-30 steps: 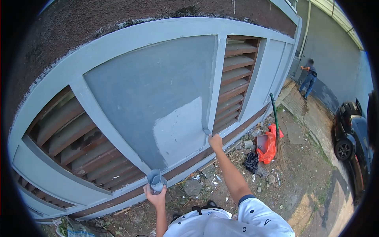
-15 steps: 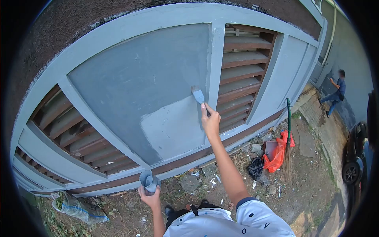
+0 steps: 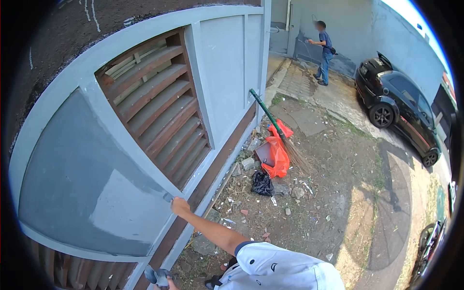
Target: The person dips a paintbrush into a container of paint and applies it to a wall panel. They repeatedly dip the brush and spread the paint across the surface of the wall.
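My right hand (image 3: 181, 207) is closed around a paintbrush (image 3: 168, 197), whose visible part lies by the grey frame at the right side of the wall panel (image 3: 72, 174). The bristles are hard to make out. The panel is mostly darker grey, with a lighter grey patch (image 3: 121, 203) on it. At the bottom of the view, my left hand (image 3: 169, 285) grips a grey, paint-smeared cup (image 3: 157, 275) below the panel. Part of that hand is cut off by the frame edge.
Brown louvres (image 3: 159, 106) adjoin the panel. A green-handled broom (image 3: 263, 106), an orange plastic bag (image 3: 276, 157), a black bag (image 3: 262, 184) and rubble lie along the wall base. Farther off, a person (image 3: 324, 53) stands at another wall near a black car (image 3: 398, 96).
My view has swung to the right, so the panel now sits at the left. The brush has gone from the panel's face to its right-hand frame. Both hands keep their holds.
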{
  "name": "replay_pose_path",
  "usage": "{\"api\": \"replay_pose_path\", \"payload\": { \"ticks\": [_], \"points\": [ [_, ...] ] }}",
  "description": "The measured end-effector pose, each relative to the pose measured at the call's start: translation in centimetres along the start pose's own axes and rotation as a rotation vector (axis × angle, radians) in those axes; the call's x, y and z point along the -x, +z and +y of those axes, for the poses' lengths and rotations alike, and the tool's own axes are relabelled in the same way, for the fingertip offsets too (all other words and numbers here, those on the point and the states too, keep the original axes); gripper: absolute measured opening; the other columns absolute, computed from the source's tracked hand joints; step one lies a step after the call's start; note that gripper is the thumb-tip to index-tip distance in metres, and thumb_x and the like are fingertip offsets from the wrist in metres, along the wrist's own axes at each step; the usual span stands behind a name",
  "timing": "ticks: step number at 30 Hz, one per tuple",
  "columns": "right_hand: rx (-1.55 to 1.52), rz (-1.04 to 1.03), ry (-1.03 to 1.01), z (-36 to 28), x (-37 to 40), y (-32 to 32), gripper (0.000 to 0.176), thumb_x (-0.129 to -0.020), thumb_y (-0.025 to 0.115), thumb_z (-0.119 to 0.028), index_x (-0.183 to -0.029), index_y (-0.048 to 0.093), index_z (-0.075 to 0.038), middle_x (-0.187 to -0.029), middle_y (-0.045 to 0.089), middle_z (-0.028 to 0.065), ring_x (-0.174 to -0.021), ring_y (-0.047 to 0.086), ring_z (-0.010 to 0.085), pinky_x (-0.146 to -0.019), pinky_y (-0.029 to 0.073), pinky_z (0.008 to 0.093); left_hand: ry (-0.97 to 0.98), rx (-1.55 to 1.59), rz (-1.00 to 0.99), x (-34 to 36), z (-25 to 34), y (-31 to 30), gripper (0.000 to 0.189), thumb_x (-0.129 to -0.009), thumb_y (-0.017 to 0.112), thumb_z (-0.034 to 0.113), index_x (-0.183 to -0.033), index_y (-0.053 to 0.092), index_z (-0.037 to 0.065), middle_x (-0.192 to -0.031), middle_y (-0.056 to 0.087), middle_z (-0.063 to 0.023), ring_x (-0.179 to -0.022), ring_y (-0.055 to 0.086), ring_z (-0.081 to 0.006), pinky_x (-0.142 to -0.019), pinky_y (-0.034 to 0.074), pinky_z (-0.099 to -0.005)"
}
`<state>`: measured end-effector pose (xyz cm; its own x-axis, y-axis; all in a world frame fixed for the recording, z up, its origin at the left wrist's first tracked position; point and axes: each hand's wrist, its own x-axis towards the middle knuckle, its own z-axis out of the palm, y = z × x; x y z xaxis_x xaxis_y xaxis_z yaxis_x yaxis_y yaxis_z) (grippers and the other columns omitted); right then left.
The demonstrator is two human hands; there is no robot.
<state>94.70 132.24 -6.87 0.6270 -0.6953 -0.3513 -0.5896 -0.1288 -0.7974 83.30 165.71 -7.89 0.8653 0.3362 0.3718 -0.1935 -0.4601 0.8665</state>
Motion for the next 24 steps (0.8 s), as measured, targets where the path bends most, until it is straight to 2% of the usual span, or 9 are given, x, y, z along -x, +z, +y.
{"api": "replay_pose_path", "payload": {
  "ticks": [4,9,11,13,14,15,16,20,24],
  "points": [
    [-0.046,0.043,-0.176,-6.7,-0.1,-2.6,0.021,-0.083,0.054,-0.011,-0.095,0.063,0.004,-0.096,0.064,0.0252,-0.094,0.062,0.0397,-0.081,0.05,0.0471,0.014,0.017,-0.097,-0.1,0.3,0.7,0.06,-0.056,0.085,0.014,-0.106,0.06,-0.008,-0.096,0.067,-0.0178,-0.084,0.064,-0.0254,-0.077,0.051,-0.0383],
    [-0.124,0.128,-0.415,-13.6,5.5,-8.1,0.024,-0.086,0.056,-0.017,-0.088,0.062,0.006,-0.083,0.063,0.0272,-0.081,0.063,0.0411,-0.07,0.048,0.0482,0.042,-0.009,-0.172,-1.3,1.6,1.6,0.061,-0.06,0.081,0.008,-0.112,0.052,-0.008,-0.089,0.064,-0.018,-0.082,0.062,-0.0278,-0.077,0.051,-0.0389],
    [-0.218,0.164,-0.585,-16.4,7.7,-9.7,0.026,-0.089,0.057,-0.021,-0.092,0.065,0.003,-0.066,0.056,0.0272,-0.063,0.061,0.0341,-0.059,0.044,0.0447,0.053,0.031,-0.186,-2.5,1.4,1.8,0.059,-0.063,0.079,0.005,-0.113,0.05,-0.008,-0.087,0.063,-0.0181,-0.081,0.062,-0.0288,-0.077,0.051,-0.0401],
    [-0.319,0.156,-0.638,-19.6,11.1,-11.6,0.027,-0.089,0.057,-0.022,-0.097,0.065,0.002,-0.065,0.055,0.027,-0.06,0.059,0.0315,-0.057,0.043,0.0439,-0.163,0.408,-0.335,-4.0,1.9,2.2,0.05,-0.068,0.072,-0.001,-0.113,0.05,-0.006,-0.09,0.061,-0.0186,-0.082,0.06,-0.0293,-0.076,0.051,-0.0428],
    [-0.424,0.142,-0.688,-20.5,12.1,-11.8,0.028,-0.09,0.056,-0.024,-0.102,0.064,0.001,-0.063,0.053,0.0267,-0.057,0.057,0.0288,-0.056,0.041,0.0432,-0.162,0.412,-0.333,-4.8,0.9,2.2,0.05,-0.068,0.072,-0.001,-0.113,0.05,-0.006,-0.09,0.061,-0.0186,-0.082,0.06,-0.0293,-0.076,0.051,-0.0428],
    [-0.422,0.143,-0.693,-20.8,12.1,-11.2,0.028,-0.09,0.056,-0.024,-0.102,0.064,0.001,-0.063,0.053,0.0267,-0.057,0.057,0.0288,-0.056,0.041,0.0432,-0.126,0.266,-0.247,-5.4,-0.1,2.3,0.059,-0.067,0.074,0.001,-0.119,0.047,-0.009,-0.107,0.055,-0.0201,-0.094,0.057,-0.029,-0.082,0.049,-0.0413],
    [-0.439,0.183,-0.725,-21.0,11.7,-10.3,0.03,-0.09,0.056,-0.025,-0.105,0.064,-0.001,-0.065,0.055,0.026,-0.057,0.057,0.028,-0.057,0.043,0.0419,-0.091,0.121,-0.161,-5.9,-1.0,2.3,0.068,-0.067,0.076,0.002,-0.125,0.043,-0.012,-0.124,0.049,-0.0215,-0.106,0.053,-0.0288,-0.088,0.047,-0.0398],
    [-0.464,0.33,-0.679,-15.0,7.1,-5.0,0.032,-0.09,0.056,-0.029,-0.109,0.064,-0.004,-0.077,0.062,0.0257,-0.064,0.062,0.0308,-0.064,0.048,0.0391,-0.121,0.019,-0.145,-7.8,-0.8,1.3,0.068,-0.068,0.076,0.005,-0.125,0.043,-0.012,-0.125,0.048,-0.0228,-0.109,0.053,-0.0299,-0.09,0.047,-0.0406],
    [-0.301,0.389,-0.359,-5.1,3.1,-0.2,0.035,-0.089,0.057,-0.033,-0.108,0.065,-0.005,-0.087,0.064,0.0265,-0.088,0.064,0.038,-0.076,0.05,0.043,-0.111,0.137,-0.161,-8.2,-1.4,0.7,0.069,-0.067,0.077,0.009,-0.124,0.044,-0.013,-0.125,0.047,-0.0234,-0.111,0.051,-0.03,-0.093,0.044,-0.0406]
  ]
}}
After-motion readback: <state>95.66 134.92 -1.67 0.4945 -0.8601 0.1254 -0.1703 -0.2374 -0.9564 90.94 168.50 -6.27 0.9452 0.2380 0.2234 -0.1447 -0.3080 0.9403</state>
